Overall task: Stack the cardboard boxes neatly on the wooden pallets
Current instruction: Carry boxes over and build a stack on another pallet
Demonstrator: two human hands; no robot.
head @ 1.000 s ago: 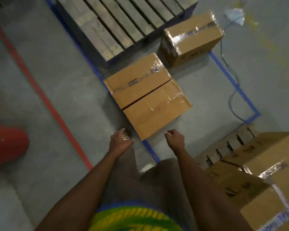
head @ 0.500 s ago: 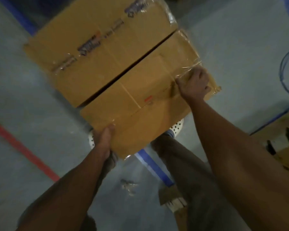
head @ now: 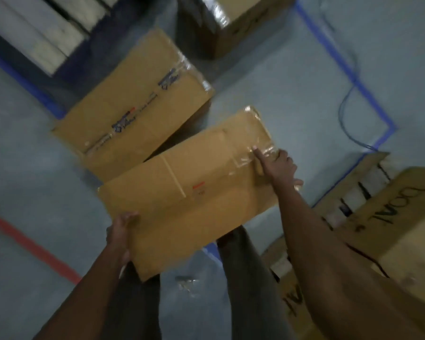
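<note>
Brown box (head: 189,190) is off the floor, tilted, with clear tape on its right end. Left hand (head: 120,231) grips the near-left corner, right hand (head: 277,165) the taped end. Labelled box (head: 133,104) on the floor just behind it. Third box (head: 231,23) further back, near the slatted pallet (head: 35,28). Marked box (head: 390,229) sits on the right pallet (head: 353,190).
</note>
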